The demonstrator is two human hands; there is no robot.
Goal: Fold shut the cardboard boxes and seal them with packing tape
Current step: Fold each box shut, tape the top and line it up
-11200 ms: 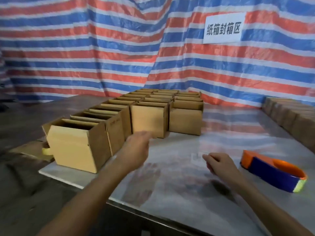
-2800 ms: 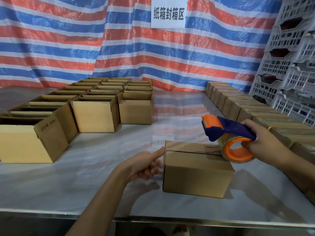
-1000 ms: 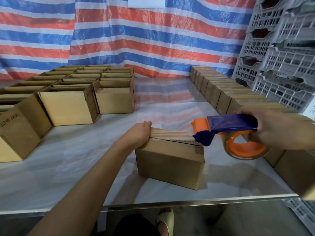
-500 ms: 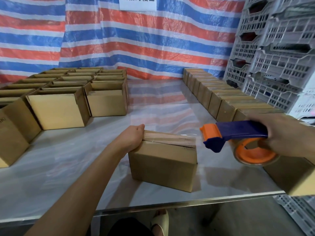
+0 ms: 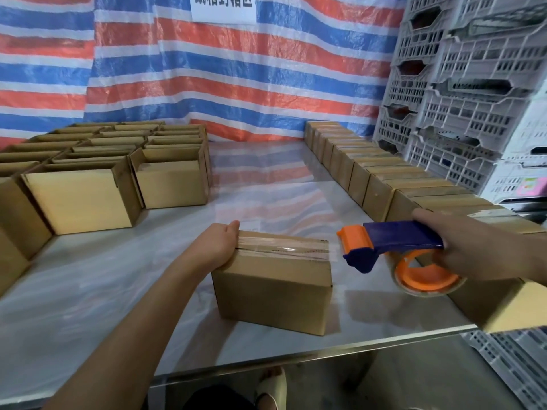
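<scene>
Taped box (image 5: 272,291) centred on glossy desk (image 5: 88,291), long axis 9-to-3, left hand (image 5: 217,247) cupped over its 9 o'clock end, right hand (image 5: 473,250) gripping dispenser (image 5: 399,236) at 3, nose toward 9; striped tarp (image 5: 236,84) at 12, crates (image 5: 473,84) at 2.

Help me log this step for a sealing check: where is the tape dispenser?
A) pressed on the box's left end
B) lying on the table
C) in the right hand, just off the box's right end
C: the right hand grips the tape dispenser in the air beside the right end of the taped box.
</scene>
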